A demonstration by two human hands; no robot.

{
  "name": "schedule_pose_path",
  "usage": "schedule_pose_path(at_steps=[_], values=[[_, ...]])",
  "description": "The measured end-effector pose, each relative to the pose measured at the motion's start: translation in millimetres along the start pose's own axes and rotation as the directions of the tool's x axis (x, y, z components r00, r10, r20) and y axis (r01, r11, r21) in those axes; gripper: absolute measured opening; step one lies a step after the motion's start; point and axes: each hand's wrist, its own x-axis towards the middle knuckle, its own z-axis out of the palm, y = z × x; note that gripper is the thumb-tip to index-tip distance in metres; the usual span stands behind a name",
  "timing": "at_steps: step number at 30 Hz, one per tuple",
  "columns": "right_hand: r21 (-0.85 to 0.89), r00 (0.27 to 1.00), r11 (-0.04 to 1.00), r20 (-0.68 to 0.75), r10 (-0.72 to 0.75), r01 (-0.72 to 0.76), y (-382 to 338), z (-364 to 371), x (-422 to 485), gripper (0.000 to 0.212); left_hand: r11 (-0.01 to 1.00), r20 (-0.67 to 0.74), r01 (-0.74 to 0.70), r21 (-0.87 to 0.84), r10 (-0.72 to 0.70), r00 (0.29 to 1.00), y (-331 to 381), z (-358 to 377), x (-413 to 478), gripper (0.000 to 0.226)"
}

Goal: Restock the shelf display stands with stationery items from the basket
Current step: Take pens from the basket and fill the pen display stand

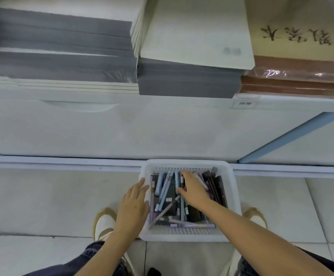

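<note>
Pale floor tiles [42,196] run up to the foot of a white shelf unit [122,126], and against it sits the white basket [186,163], full of loose pens [165,188] in blue, lilac and dark tones. The right hand [194,189] reaches down among them, fingers spread over the pile; whether it has pinched one I cannot tell. The left hand [134,204] rests flat-fingered on the basket's left rim, steadying it. This looks like the picking-up step; next, a firm grasp and a lift toward the display. Above lie notebook stacks [188,80].
</note>
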Motion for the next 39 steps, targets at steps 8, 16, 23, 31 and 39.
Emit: schedule_pose_path(at_steps=[8, 16, 23, 31, 39], values=[[0.185, 0.998, 0.981, -0.007, 0.062, -0.059, -1, 24, 2, 0.057, 1.0, 0.007, 0.024, -0.019, -0.024, 1.0, -4, 5, 0, 0.044], [0.206, 0.999, 0.978, -0.024, -0.032, 0.036, 4, -22, -7, 0.006, 1.0, -0.042, 0.013, -0.026, -0.014, 0.999, 2, 0, 3, 0.034], [0.534, 0.997, 0.843, -0.01, -0.08, 0.073, -38, -59, -17, 0.01, 0.758, 0.261, 0.231, -0.61, -0.083, 0.962, 45, -10, 20, 0.042], [0.723, 0.992, 0.691, 0.093, -0.09, -0.005, -55, -37, -25, 0.021, 0.461, 0.441, 0.403, -0.79, -0.028, 0.897, 49, -9, 16, 0.028], [-0.106, 0.913, 0.994, 0.409, 0.014, 0.032, -1, -4, -42, 0.018, 0.575, 0.337, 0.43, -0.696, -0.268, 0.903, 9, -12, 10, 0.027]])
